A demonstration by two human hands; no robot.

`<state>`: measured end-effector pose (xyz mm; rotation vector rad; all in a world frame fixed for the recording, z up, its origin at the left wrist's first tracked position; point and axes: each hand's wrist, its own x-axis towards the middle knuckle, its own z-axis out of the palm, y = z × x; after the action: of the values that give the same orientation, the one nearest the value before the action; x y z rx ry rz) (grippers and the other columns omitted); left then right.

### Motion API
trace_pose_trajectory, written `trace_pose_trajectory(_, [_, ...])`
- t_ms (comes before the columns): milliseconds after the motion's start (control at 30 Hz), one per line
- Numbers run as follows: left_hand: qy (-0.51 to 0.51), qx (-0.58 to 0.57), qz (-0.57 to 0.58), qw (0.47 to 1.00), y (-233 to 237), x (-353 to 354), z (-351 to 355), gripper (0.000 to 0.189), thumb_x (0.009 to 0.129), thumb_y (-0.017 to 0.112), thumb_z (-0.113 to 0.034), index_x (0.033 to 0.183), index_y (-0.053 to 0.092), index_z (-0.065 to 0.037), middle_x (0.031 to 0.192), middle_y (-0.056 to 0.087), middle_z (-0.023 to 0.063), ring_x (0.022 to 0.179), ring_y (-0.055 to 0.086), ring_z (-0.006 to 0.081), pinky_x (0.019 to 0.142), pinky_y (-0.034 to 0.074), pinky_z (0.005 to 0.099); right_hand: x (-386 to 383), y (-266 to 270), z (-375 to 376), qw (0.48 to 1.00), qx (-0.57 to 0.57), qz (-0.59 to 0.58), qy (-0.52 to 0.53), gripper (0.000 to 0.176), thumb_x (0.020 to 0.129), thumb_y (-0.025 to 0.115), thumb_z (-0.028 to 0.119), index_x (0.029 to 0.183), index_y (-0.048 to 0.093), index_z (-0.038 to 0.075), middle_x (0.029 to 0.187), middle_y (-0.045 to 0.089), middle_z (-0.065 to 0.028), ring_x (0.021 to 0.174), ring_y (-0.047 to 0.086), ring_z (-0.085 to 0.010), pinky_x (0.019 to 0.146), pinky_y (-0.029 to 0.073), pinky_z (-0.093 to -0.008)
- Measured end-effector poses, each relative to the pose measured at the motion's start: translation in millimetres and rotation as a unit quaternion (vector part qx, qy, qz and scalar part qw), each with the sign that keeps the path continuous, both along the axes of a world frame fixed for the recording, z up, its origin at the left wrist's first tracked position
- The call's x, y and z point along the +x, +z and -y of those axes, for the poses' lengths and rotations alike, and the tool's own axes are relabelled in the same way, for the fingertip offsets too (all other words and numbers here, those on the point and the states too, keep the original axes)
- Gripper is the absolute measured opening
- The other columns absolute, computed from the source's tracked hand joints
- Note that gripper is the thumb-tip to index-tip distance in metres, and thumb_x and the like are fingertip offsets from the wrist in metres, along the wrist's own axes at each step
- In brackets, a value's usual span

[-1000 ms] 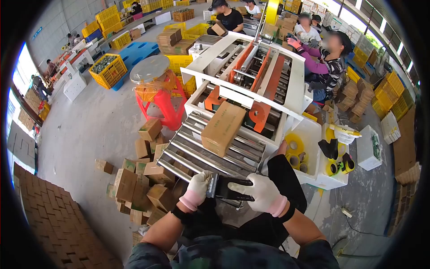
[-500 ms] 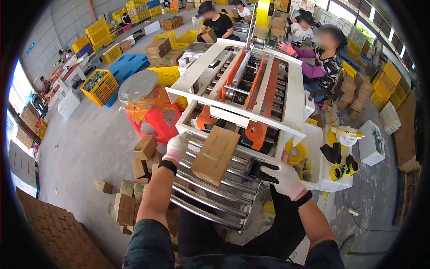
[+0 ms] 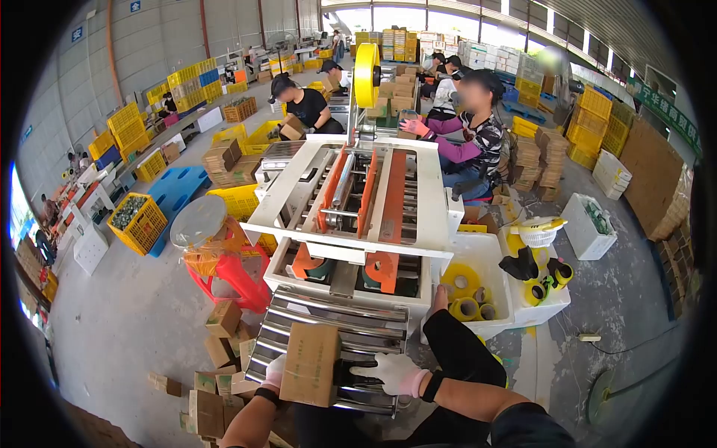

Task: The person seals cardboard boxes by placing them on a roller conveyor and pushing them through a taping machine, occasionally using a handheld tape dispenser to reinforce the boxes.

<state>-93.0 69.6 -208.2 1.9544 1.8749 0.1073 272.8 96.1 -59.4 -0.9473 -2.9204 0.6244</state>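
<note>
My left hand [image 3: 275,371] is at the left side of a cardboard box [image 3: 309,362], its fingers hidden by the carton, so I cannot tell how far they close. My right hand [image 3: 392,372] grasps a black tool [image 3: 343,372] just beside the box's right side, the forefinger stretched along it. The box is between my hands, its long axis running from me towards the machine [image 3: 336,240], the near end pointing at my lap. I cannot tell whether it rests fully on the rollers [image 3: 340,308].

The carton is a plain brown, straight-edged block with faint green print. My gloves are white knit with pink cuffs. Beneath and ahead of my hands the rollers are shiny round metal bars; beyond them the machine has a flat white frame, orange plates [image 3: 382,270] and an upright yellow roll [image 3: 366,75].

Left of my left hand, loose cartons [image 3: 205,411] are heaped on the scuffed grey floor [image 3: 134,321], with a red stool [image 3: 254,287] farther ahead. Ahead and right of my right hand, a white bin [image 3: 505,287] holds yellow tape rolls [image 3: 464,308]. Well beyond my hands, a person in pink gloves [image 3: 478,142] sits beside the machine
</note>
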Motion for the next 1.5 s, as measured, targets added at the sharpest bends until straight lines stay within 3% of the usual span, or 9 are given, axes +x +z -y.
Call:
trace_pose_trajectory(133, [-0.022, 0.056, -0.027, 0.998, -46.2, -20.7, 36.8, 0.033, 0.088, 0.060, -0.033, 0.107, 0.067, -0.007, 0.105, 0.069, 0.0166, 0.094, 0.067, 0.0349, 0.077, 0.055, 0.0427, -8.3, 3.4, 14.9, 0.996, -0.086, -0.020, -0.003, 0.076, 0.077, 0.053, 0.006, 0.144, 0.045, 0.040, 0.095, 0.059, -0.0222, 0.080, 0.061, -0.0393, 0.072, 0.051, -0.0450])
trace_pose_trajectory(167, [0.064, 0.043, 0.191, 0.979, -74.8, -29.6, 53.0, 0.032, 0.090, 0.058, -0.032, 0.109, 0.066, -0.007, 0.107, 0.068, 0.0168, 0.096, 0.066, 0.0344, 0.078, 0.055, 0.0420, -10.8, 3.4, 15.1, 0.993, -0.120, 0.001, 0.011, 0.077, 0.075, 0.052, 0.004, 0.144, 0.045, 0.039, 0.095, 0.060, -0.0232, 0.081, 0.061, -0.0401, 0.074, 0.050, -0.0452])
trace_pose_trajectory(200, [0.160, -0.014, 0.361, 0.918, -52.5, -29.2, 71.6, 0.032, 0.092, 0.055, -0.030, 0.111, 0.064, -0.006, 0.110, 0.067, 0.0167, 0.100, 0.065, 0.0341, 0.080, 0.054, 0.0416, -17.0, 3.5, 16.5, 0.987, -0.155, 0.019, 0.025, 0.079, 0.073, 0.050, 0.003, 0.144, 0.045, 0.038, 0.096, 0.061, -0.0243, 0.082, 0.061, -0.0410, 0.076, 0.050, -0.0454])
trace_pose_trajectory(300, [0.373, -0.150, 0.788, 0.467, 30.8, -13.8, 131.7, 0.030, 0.098, 0.046, -0.024, 0.117, 0.059, -0.005, 0.118, 0.064, 0.0165, 0.111, 0.061, 0.0329, 0.086, 0.051, 0.0401, -46.7, 47.3, 35.8, 0.945, -0.312, 0.072, 0.058, 0.085, 0.068, 0.047, 0.000, 0.145, 0.045, 0.034, 0.102, 0.065, -0.0260, 0.089, 0.061, -0.0404, 0.081, 0.049, -0.0434])
trace_pose_trajectory(500, [0.536, -0.152, 0.743, 0.372, -53.0, -45.6, 306.8, 0.029, 0.102, 0.036, -0.020, 0.113, 0.058, -0.004, 0.107, 0.063, 0.0134, 0.102, 0.059, 0.0301, 0.089, 0.049, 0.0390, -144.4, -82.3, 146.1, 0.919, -0.204, 0.178, 0.285, 0.074, 0.070, 0.053, 0.003, 0.139, 0.054, 0.028, 0.112, 0.067, -0.0213, 0.108, 0.062, -0.0399, 0.090, 0.051, -0.0417])
trace_pose_trajectory(800, [0.634, -0.181, 0.743, 0.115, -112.0, 6.1, 525.9, 0.029, 0.102, 0.035, -0.021, 0.109, 0.058, -0.005, 0.099, 0.062, 0.0111, 0.092, 0.058, 0.0292, 0.086, 0.049, 0.0376, -144.9, 33.9, 98.9, 0.902, -0.278, 0.066, 0.324, 0.078, 0.066, 0.054, 0.003, 0.140, 0.053, 0.030, 0.099, 0.068, -0.0203, 0.091, 0.063, -0.0385, 0.080, 0.050, -0.0446])
trace_pose_trajectory(933, [0.641, -0.086, 0.614, 0.452, 37.9, 48.3, 382.4, 0.036, 0.099, 0.048, -0.040, 0.106, 0.057, -0.006, 0.080, 0.059, 0.0058, 0.067, 0.056, 0.0183, 0.055, 0.044, 0.0249, -89.2, 26.3, 63.4, 0.916, -0.340, -0.091, 0.194, 0.077, 0.069, 0.065, 0.006, 0.143, 0.049, 0.022, 0.093, 0.060, -0.0163, 0.090, 0.061, -0.0316, 0.086, 0.047, -0.0352])
trace_pose_trajectory(1133, [0.397, -0.221, 0.744, 0.490, 141.0, 78.7, 203.0, 0.108, 0.074, 0.039, -0.091, 0.122, 0.051, 0.005, 0.106, 0.063, 0.0223, 0.096, 0.063, 0.0377, 0.079, 0.054, 0.0429, -23.3, 46.9, 48.3, 0.919, -0.330, -0.201, 0.085, 0.074, 0.070, 0.073, 0.006, 0.141, 0.052, 0.013, 0.097, 0.060, -0.0113, 0.089, 0.060, -0.0248, 0.087, 0.046, -0.0299])
trace_pose_trajectory(1500, [0.311, -0.183, 0.714, 0.600, 141.2, 161.0, 128.2, 0.013, 0.098, 0.056, -0.017, 0.099, 0.059, -0.005, 0.074, 0.062, 0.0025, 0.053, 0.057, 0.0129, 0.046, 0.046, 0.0242, 27.2, 90.7, 57.0, 0.994, -0.071, -0.081, 0.031, 0.061, 0.077, 0.071, 0.014, 0.134, 0.059, 0.035, 0.088, 0.057, -0.0155, 0.074, 0.061, -0.0317, 0.067, 0.050, -0.0374])
